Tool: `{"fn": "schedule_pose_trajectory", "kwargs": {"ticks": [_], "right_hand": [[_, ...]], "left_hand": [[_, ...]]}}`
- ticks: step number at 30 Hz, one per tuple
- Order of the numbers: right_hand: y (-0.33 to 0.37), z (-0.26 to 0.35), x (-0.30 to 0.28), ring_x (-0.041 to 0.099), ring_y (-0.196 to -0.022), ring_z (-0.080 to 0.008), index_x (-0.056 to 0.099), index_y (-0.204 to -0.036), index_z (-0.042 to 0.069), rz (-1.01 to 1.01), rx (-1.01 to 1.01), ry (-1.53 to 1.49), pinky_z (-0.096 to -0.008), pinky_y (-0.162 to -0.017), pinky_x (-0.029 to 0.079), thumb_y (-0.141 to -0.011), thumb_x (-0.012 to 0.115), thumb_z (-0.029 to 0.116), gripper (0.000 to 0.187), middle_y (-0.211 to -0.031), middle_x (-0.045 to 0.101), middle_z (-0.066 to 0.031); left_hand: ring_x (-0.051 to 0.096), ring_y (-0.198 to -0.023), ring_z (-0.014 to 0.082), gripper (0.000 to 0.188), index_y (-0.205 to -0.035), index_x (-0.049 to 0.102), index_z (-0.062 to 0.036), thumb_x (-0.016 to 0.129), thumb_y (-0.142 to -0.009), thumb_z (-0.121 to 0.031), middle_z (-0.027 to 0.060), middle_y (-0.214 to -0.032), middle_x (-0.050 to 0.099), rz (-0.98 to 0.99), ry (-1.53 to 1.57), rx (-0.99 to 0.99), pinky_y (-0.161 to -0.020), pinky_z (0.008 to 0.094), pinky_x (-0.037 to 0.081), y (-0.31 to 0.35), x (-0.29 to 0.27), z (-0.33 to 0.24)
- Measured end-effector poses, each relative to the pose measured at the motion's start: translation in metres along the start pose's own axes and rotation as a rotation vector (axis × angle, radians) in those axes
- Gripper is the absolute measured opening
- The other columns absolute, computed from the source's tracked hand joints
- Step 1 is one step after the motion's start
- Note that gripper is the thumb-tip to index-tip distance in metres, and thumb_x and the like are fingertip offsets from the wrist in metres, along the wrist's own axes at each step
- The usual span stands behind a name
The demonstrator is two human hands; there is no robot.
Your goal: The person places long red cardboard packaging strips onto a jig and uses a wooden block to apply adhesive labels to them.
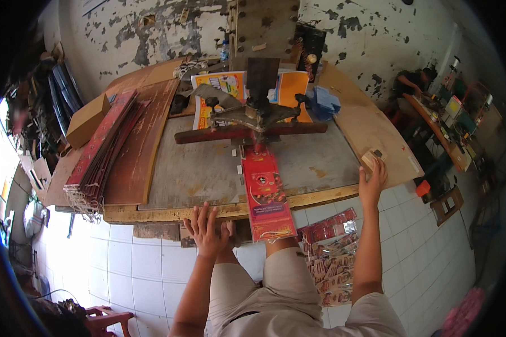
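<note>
My left hand rests at the front edge of the worktable, fingers spread and holding nothing. At the right, my right hand has its fingers curled over a small tan block with a dark piece on top; its exact kind is unclear. Between my hands lies a flat red printed paper bag, its near end hanging past the table edge with pale cord handles. The bag's far end sits under the red crossbar of a metal press, which hides that part.
A stack of red bags with cords lies at the left beside a cardboard box. Printed sheets and a blue bundle are behind the press. Packaged goods lie on the floor. Another person works at the far right.
</note>
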State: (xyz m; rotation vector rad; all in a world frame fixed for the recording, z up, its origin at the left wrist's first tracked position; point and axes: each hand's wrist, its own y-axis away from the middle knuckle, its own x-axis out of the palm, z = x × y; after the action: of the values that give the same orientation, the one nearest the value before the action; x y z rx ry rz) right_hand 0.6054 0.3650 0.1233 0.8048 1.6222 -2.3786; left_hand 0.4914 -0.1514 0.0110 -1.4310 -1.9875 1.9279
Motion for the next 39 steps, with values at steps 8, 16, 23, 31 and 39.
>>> {"fn": "schedule_pose_trajectory", "kwargs": {"ticks": [8, 16, 23, 31, 39], "right_hand": [[-0.077, 0.024, 0.049, 0.04, -0.153, -0.0422, 0.061, -0.144, 0.008, 0.338, 0.007, 0.221, -0.0621, -0.123, 0.033, -0.093, 0.082, 0.026, 0.058, -0.156, 0.051, -0.021], [-0.054, 0.016, 0.048, 0.037, -0.154, -0.0448, 0.057, -0.151, 0.005, 0.301, 0.197, 0.278, -0.0617, -0.123, 0.036, -0.094, 0.079, 0.012, 0.062, -0.162, 0.044, -0.0243], [-0.033, -0.03, 0.037, 0.046, -0.147, -0.0453, 0.065, -0.139, 0.0, 0.202, 0.012, 0.004, -0.0555, -0.123, 0.039, -0.098, 0.074, 0.009, 0.043, -0.155, 0.05, -0.0256], [-0.127, 0.044, 0.114, 0.058, -0.136, -0.0406, 0.068, -0.136, 0.0, 0.284, -0.114, -0.226, -0.0515, -0.116, 0.045, -0.099, 0.077, 0.03, 0.049, -0.142, 0.065, -0.0199], [-0.208, 0.086, 0.207, 0.067, -0.124, -0.04, 0.072, -0.133, 0.005, 0.434, -0.134, -0.037, -0.0523, -0.102, 0.054, -0.097, 0.078, 0.038, 0.05, -0.129, 0.073, -0.0205]], "left_hand": [[0.039, -0.159, 0.039, 0.059, -0.149, 0.063, -0.0159, 0.072, -0.093, -0.03, 0.0098, -0.164, 0.054, -0.007, -0.025, 0.026, -0.133, 0.065, 0.009, 0.005, 0.001, 0.01], [0.035, -0.161, 0.0369, 0.062, -0.154, 0.058, -0.0153, 0.07, -0.096, -0.032, 0.0102, -0.167, 0.05, 0.108, -0.045, 0.05, -0.134, 0.062, 0.008, 0.002, -0.014, 0.011], [0.039, -0.158, 0.039, 0.059, -0.151, 0.06, -0.0142, 0.069, -0.095, -0.031, 0.0122, -0.164, 0.054, 0.107, 0.002, 0.035, -0.132, 0.0635, 0.012, -0.007, -0.026, -0.002], [0.037, -0.159, 0.043, 0.057, -0.152, 0.055, -0.0109, 0.064, -0.101, -0.037, 0.0174, -0.163, 0.052, 0.014, -0.108, 0.079, -0.131, 0.0668, 0.01, 0.01, 0.001, 0.018], [0.034, -0.158, 0.0435, 0.053, -0.144, 0.057, -0.0138, 0.065, -0.1, -0.042, 0.0181, -0.163, 0.05, -0.11, -0.13, 0.14, -0.132, 0.0671, 0.009, 0.013, 0.017, 0.028]]}}
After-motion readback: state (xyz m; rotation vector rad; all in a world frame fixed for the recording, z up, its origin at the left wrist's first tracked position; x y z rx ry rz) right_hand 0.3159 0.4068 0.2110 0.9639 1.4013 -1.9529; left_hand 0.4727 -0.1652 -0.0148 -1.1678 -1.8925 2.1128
